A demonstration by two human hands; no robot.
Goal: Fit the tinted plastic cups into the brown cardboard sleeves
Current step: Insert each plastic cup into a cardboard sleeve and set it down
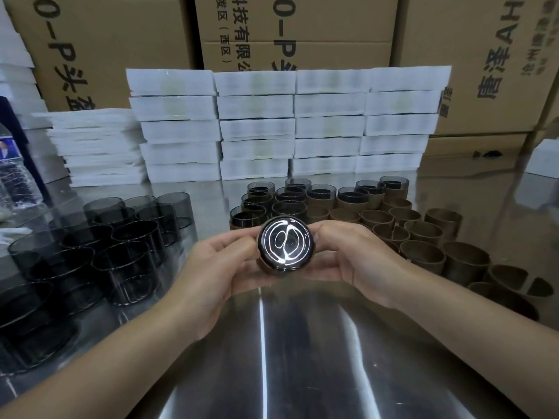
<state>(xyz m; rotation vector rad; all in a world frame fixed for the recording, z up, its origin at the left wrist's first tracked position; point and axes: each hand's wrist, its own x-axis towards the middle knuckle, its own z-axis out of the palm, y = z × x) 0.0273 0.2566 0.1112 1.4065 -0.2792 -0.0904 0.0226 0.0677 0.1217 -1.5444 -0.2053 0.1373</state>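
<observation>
Tinted cup (pixel 284 241), held in mid-air over the near centre of the tabletop (pixel 302 358), with one round end turned toward the camera and bright curved reflections across it. A brown cardboard sleeve (pixel 272 270) shows as a dark band along the lower edge of the cup; how far the cup sits inside it cannot be told. The left hand (pixel 220 267) grips the pair from the left side, with its fingers curled round it. The right hand (pixel 360 255) grips it from the right side in the same manner. Both forearms reach in from the bottom corners above the reflective metal surface.

Left of the hands stands a close group of bare tinted cups (pixel 127 255), upright and touching one another. Right of the hands stand empty sleeves (pixel 423 255) in rows, open ends up. Just behind the held cup, sleeved cups (pixel 290 201) stand in a cluster, their dark rims rising above the brown card. Farther back lie white stacks (pixel 287 125) in columns across the tabletop. A clear plastic bottle (pixel 15 176) stands at the far left edge. Printed cardboard cartons (pixel 302 31) form the rear wall.
</observation>
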